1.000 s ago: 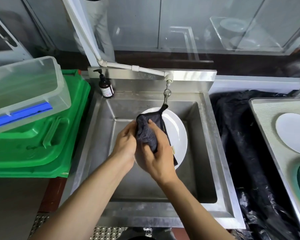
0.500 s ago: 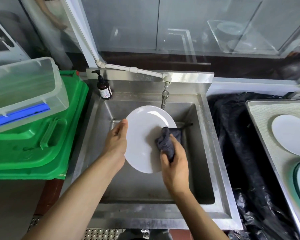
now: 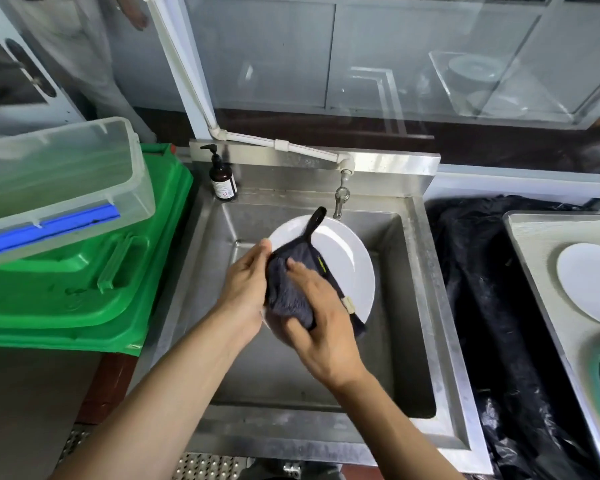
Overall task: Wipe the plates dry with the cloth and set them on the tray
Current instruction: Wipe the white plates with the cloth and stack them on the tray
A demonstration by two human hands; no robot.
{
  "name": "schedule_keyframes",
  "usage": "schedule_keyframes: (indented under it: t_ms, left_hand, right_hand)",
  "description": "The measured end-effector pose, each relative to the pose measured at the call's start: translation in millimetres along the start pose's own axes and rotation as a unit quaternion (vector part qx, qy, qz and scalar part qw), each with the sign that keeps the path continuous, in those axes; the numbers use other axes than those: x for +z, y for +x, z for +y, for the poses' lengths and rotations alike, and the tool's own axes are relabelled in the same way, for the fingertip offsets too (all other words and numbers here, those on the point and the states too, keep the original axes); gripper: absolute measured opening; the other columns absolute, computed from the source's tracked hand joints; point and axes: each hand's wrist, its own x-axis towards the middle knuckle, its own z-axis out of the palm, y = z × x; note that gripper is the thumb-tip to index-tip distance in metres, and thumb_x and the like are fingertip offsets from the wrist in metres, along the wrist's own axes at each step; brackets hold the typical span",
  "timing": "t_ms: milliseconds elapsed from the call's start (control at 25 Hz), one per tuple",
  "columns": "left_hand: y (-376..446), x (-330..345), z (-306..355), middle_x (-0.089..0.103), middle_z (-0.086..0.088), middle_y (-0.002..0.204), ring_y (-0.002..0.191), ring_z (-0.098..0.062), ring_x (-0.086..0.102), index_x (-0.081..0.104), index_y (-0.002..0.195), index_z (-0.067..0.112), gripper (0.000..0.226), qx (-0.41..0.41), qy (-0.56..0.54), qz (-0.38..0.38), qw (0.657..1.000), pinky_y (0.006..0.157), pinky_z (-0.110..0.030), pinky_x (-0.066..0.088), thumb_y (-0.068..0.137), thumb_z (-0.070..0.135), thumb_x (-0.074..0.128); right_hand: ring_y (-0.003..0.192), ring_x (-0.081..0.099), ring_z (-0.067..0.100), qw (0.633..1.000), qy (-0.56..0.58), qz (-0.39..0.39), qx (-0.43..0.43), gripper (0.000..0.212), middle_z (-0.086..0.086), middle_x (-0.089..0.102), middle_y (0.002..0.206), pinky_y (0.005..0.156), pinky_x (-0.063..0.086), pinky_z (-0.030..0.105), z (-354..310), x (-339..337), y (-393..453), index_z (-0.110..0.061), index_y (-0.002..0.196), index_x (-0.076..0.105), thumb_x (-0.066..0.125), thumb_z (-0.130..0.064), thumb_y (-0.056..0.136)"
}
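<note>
steel sink beside green bins

Glossy white plate, fuzzy dark cloth
</note>
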Motion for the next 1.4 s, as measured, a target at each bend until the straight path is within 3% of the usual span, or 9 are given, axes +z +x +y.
schedule_keyframes:
  t_ms: [200,280,400,640,840,920,1040,1200,1400]
  left_hand:
    - [1.0,-7.4,-5.2,0.077,0.01,0.082,0.093,-0.02,0.07,0.075,0.08,0.033,0.026,0.001,-0.002,0.016,1.0,0.088,-0.036,0.055,0.1,0.034,0.059]
    - [-1.8,-6.3,-11.7,0.078,0.014,0.085,0.095,-0.013,0.071,0.078,0.081,0.031,0.035,0.013,0.001,-0.002,1.0,0.09,-0.029,0.054,0.104,0.022,0.053]
    - [-7.1,-4.0,-10.5,0.078,0.014,0.089,0.083,0.002,0.071,0.078,0.082,0.031,0.041,0.011,0.012,-0.018,1.0,0.076,-0.016,0.054,0.105,0.015,0.049]
    - [3.9,-13.9,0.6,0.075,0.001,0.091,0.09,-0.022,0.069,0.068,0.088,0.033,0.015,-0.015,-0.016,0.014,1.0,0.088,-0.041,0.056,0.099,0.04,0.059]
    - [2.9,-10.3,-11.5,0.077,0.007,0.095,0.103,-0.017,0.07,0.075,0.089,0.029,0.026,0.005,0.01,0.007,1.0,0.101,-0.037,0.051,0.103,0.024,0.054]
    - [0.9,-8.6,-15.0,0.077,0.01,0.1,0.1,-0.003,0.07,0.075,0.093,0.03,0.032,0.028,0.025,-0.015,0.999,0.093,-0.022,0.052,0.105,0.016,0.049]
    - [2.7,-10.9,-9.2,0.074,0.018,0.076,0.069,0.008,0.069,0.071,0.082,0.032,0.028,0.021,0.006,0.014,1.0,0.063,-0.01,0.052,0.103,0.022,0.055]
    - [8.7,-18.2,-4.8,0.073,0.017,0.076,0.073,-0.002,0.07,0.066,0.085,0.036,0.018,0.0,0.034,0.02,0.999,0.067,-0.023,0.056,0.1,0.04,0.057]
    - [-1.0,-16.7,-16.5,0.064,0.038,0.063,0.062,0.025,0.057,0.072,0.069,0.045,0.041,0.036,0.091,0.017,0.995,0.053,0.0,0.041,0.103,0.032,0.053]
  right_hand:
    - [0.147,0.039,0.007,0.999,0.004,-0.032,0.016,0.057,-0.007,0.046,0.158,0.12,0.035,0.045,-0.9,2.5,-14.6,-0.028,0.148,0.048,0.062,-0.029,0.093]
    - [0.146,0.04,0.007,0.998,0.023,0.004,0.052,0.058,-0.004,0.046,0.157,0.121,0.033,0.042,-3.0,-1.4,12.4,-0.028,0.148,0.045,0.057,-0.031,0.092]
    - [0.144,0.045,0.016,0.997,0.013,0.031,0.063,0.058,0.001,0.05,0.155,0.12,0.035,0.044,-5.3,-5.5,34.0,-0.019,0.146,0.053,0.057,-0.03,0.089]
    - [0.146,0.042,0.01,0.999,0.014,-0.05,0.012,0.057,-0.013,0.046,0.157,0.117,0.039,0.046,-1.6,9.6,-29.0,-0.025,0.146,0.053,0.064,-0.023,0.09]
    - [0.146,0.041,0.01,0.996,0.018,0.013,0.081,0.058,-0.006,0.046,0.156,0.122,0.032,0.039,-3.6,3.7,20.5,-0.021,0.147,0.051,0.056,-0.031,0.09]
    - [0.145,0.041,0.009,0.994,0.019,0.041,0.101,0.058,-0.007,0.046,0.155,0.122,0.031,0.036,-3.0,1.0,35.9,-0.015,0.146,0.053,0.056,-0.029,0.09]
    - [0.145,0.043,0.013,0.997,-0.002,0.015,0.072,0.058,-0.003,0.048,0.156,0.121,0.034,0.044,-4.0,5.8,15.6,-0.014,0.146,0.053,0.059,-0.025,0.089]
    - [0.148,0.039,0.01,0.999,-0.01,-0.038,0.013,0.057,-0.01,0.044,0.158,0.119,0.036,0.047,-3.0,16.0,-31.1,-0.021,0.144,0.054,0.063,-0.02,0.088]
    - [0.147,0.04,0.012,0.99,0.011,0.057,0.128,0.059,-0.006,0.045,0.156,0.122,0.032,0.044,-0.6,4.6,19.7,-0.02,0.145,0.052,0.063,-0.013,0.088]
